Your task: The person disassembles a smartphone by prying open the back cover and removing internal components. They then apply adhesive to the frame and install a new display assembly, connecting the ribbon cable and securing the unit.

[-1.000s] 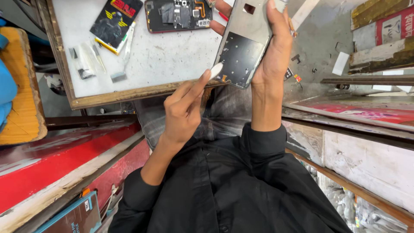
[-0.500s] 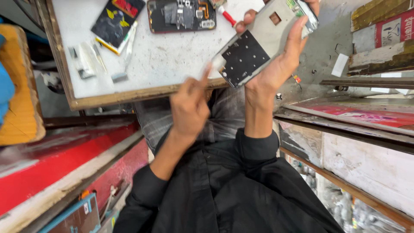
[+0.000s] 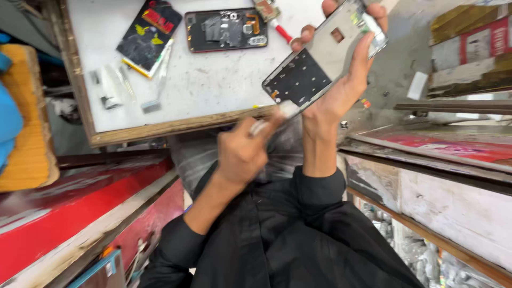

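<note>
Left of the phone frame (image 3: 325, 64), an opened phone (image 3: 226, 29) is lying on the white worktable (image 3: 213, 90). Left hand (image 3: 242, 154) is pinching a small pale tool (image 3: 282, 113) against the frame's lower edge. Right hand (image 3: 341, 90) is gripping the frame, holding it tilted above the table's near-right corner.

Your count at the bench

You have one silver phone frame (image 3: 325, 58), one opened black phone (image 3: 226, 29), one red-handled screwdriver (image 3: 280, 29).

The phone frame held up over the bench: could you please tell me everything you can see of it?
The phone frame is a flat, silvery metal plate with a dark, dotted rectangular panel on its lower half and a small cut-out higher up. It is tilted above the white worktop. The right hand grips its edges; the left hand presses a pale tool to its lower corner.
</note>
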